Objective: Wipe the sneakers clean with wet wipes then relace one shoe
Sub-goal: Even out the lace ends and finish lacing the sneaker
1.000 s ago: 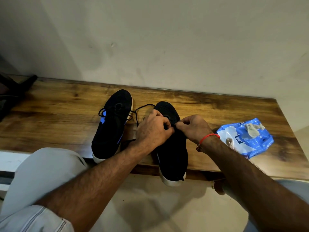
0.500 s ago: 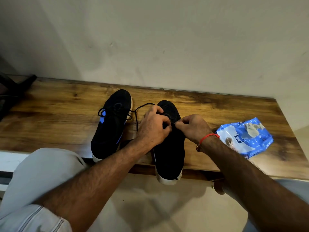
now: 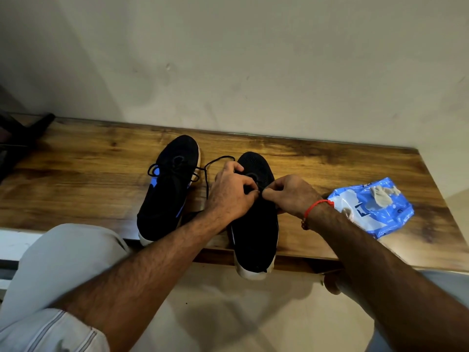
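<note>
1. The right sneaker (image 3: 255, 232) lies on the wooden surface (image 3: 76, 189) with its toe toward the far wall and its white heel hanging over the near edge.
2. Both hands work at its lace area: the left hand (image 3: 232, 194) has its grip curled around the black lace (image 3: 215, 162), and the right hand (image 3: 289, 194) pinches the lace between thumb and fingertips, the two almost touching.
3. A loop of that lace arcs out to the left, toward the left sneaker (image 3: 168, 189), which lies just beside, black with blue patches.
4. Right of the hands, a blue wet wipes pack (image 3: 373, 209) lies on the surface with a crumpled used wipe (image 3: 380, 196) on top.
</note>
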`<action>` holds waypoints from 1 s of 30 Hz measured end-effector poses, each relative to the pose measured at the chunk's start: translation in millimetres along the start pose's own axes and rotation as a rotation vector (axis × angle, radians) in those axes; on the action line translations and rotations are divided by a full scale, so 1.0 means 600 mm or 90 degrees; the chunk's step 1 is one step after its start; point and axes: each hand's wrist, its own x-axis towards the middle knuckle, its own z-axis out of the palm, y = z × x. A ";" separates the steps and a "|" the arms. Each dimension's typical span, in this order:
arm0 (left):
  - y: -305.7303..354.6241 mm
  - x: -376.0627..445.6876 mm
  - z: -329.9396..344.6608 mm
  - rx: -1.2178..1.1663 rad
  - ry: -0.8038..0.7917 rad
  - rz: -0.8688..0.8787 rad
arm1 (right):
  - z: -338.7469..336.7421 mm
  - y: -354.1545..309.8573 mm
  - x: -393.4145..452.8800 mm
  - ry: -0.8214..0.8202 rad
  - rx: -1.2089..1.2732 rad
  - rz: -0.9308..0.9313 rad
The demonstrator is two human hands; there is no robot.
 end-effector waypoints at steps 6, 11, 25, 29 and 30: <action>0.009 -0.004 -0.006 0.040 0.011 -0.017 | -0.001 0.002 -0.001 -0.013 0.022 0.003; 0.014 -0.008 -0.011 0.117 0.014 -0.021 | 0.006 0.004 -0.003 0.022 0.028 -0.009; 0.009 -0.005 -0.003 0.057 -0.018 -0.040 | 0.011 0.007 0.002 0.022 0.079 0.008; 0.010 -0.002 -0.003 0.009 -0.029 -0.076 | 0.012 0.009 0.003 0.041 0.054 0.003; 0.011 -0.001 -0.007 0.001 -0.035 -0.083 | 0.013 0.009 0.004 0.043 0.052 0.002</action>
